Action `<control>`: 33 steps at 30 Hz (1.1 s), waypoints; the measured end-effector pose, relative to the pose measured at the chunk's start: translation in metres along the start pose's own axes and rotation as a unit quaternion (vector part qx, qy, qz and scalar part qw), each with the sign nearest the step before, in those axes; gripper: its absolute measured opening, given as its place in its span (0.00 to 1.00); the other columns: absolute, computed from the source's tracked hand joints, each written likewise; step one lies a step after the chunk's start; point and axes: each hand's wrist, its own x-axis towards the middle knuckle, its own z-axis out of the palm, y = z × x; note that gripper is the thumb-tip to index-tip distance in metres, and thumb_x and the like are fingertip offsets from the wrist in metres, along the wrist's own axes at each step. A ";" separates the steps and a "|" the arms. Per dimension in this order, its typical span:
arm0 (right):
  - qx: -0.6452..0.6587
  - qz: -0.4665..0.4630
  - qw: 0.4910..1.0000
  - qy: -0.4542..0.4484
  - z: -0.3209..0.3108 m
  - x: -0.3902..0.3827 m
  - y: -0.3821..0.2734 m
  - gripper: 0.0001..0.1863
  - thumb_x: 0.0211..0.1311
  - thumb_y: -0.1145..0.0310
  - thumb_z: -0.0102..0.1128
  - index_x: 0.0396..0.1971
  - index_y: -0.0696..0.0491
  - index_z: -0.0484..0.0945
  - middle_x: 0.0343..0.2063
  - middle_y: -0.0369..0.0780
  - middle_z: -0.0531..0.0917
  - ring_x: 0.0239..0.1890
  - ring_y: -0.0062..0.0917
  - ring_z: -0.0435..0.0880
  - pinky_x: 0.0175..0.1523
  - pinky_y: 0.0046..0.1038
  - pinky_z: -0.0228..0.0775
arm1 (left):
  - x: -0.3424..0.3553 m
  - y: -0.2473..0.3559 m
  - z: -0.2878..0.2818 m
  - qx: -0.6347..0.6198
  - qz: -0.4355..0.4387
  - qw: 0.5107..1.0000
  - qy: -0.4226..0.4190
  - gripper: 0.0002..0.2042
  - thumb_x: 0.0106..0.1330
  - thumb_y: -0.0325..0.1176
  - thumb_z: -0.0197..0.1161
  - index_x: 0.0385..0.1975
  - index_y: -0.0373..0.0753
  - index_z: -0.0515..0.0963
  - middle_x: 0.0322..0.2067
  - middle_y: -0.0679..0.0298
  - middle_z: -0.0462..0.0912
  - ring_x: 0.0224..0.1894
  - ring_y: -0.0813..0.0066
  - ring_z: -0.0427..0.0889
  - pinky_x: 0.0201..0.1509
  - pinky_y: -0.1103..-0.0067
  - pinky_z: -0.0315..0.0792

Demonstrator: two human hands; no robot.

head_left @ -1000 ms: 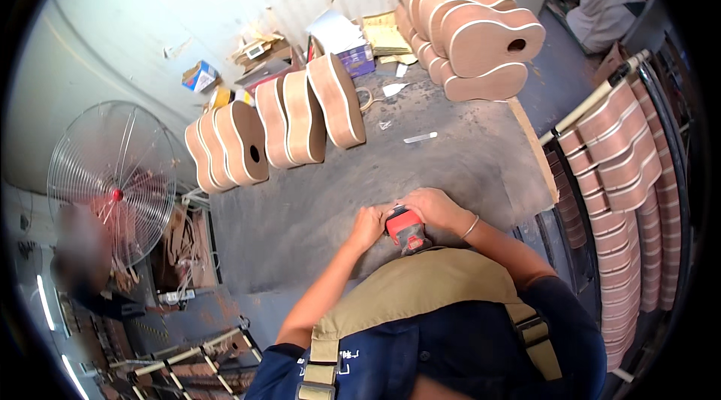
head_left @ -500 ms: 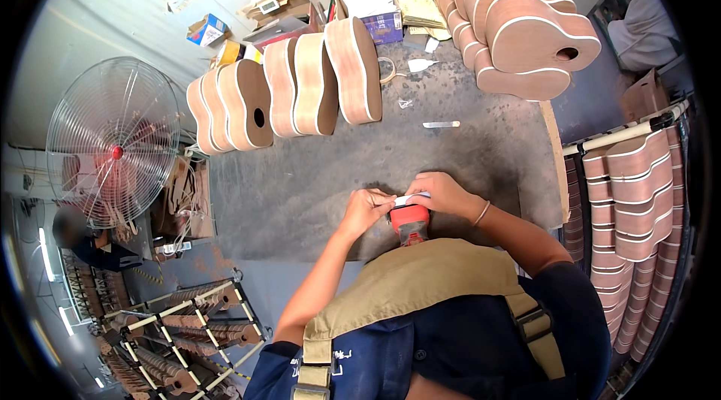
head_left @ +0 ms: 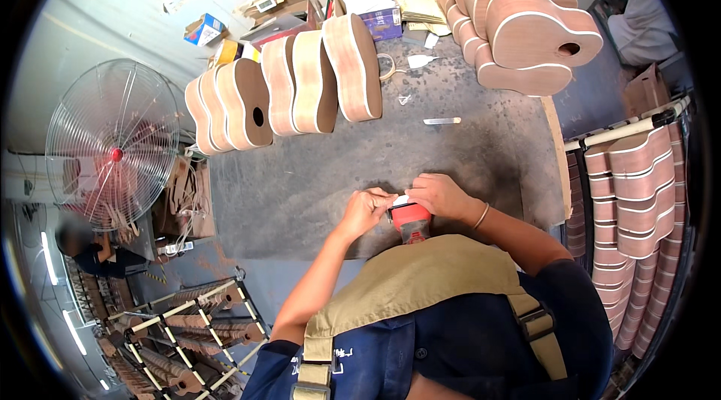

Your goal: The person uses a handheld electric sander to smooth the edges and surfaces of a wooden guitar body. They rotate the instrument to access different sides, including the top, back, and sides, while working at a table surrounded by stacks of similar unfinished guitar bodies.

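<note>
A red hand-held power tool [head_left: 411, 221], looking like a sander, stands at the bench's near edge, close against my apron. Across its far end lies a white strip [head_left: 402, 200], perhaps sandpaper; its kind is not clear. My left hand [head_left: 366, 209] pinches the strip's left end with closed fingers. From the other side, the fingers of my right hand [head_left: 438, 196] close over the strip's right end. Part of the strip and the tool's lower body are hidden by my hands and the apron. A small light-coloured blade or knife [head_left: 441, 121] lies beyond my right hand.
Several ukulele or guitar bodies [head_left: 353, 69] stand along the bench's [head_left: 300, 190] far left. More bodies [head_left: 537, 28] are stacked at the far right. A large fan [head_left: 116, 153] is at the left, with racks [head_left: 188, 317] below. A loaded rack [head_left: 638, 190] flanks the right.
My right hand has shifted slightly rightward and closed further over the strip, so less white shows. My left hand keeps its pinch. At far left, another person has moved slightly.
</note>
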 end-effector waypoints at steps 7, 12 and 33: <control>-0.030 -0.002 0.999 -0.009 -0.005 -0.001 -0.007 0.07 0.64 0.68 0.64 0.41 0.51 0.83 0.34 0.37 0.78 0.40 0.34 0.81 0.45 0.37 0.78 | -0.001 0.009 -0.002 0.091 0.034 0.995 -0.014 0.19 0.67 0.18 0.66 0.53 0.42 0.93 0.46 0.54 0.93 0.42 0.50 0.91 0.50 0.66 0.87; -0.065 -0.010 0.998 -0.023 -0.006 -0.007 -0.010 0.20 0.62 0.68 0.64 0.54 0.55 0.86 0.37 0.37 0.81 0.42 0.33 0.82 0.47 0.35 0.79 | -0.017 0.007 0.010 0.182 0.036 0.983 -0.010 0.23 0.68 0.21 0.65 0.63 0.37 0.86 0.53 0.54 0.90 0.52 0.49 0.90 0.57 0.64 0.86; 0.115 0.122 0.985 -0.041 -0.018 -0.005 0.015 0.13 0.70 0.58 0.73 0.45 0.49 0.96 0.40 0.42 0.94 0.40 0.42 0.91 0.46 0.40 0.82 | -0.016 0.024 0.004 0.228 0.025 0.970 -0.078 0.28 0.70 0.35 0.73 0.68 0.33 0.80 0.60 0.50 0.85 0.58 0.46 0.88 0.61 0.61 0.84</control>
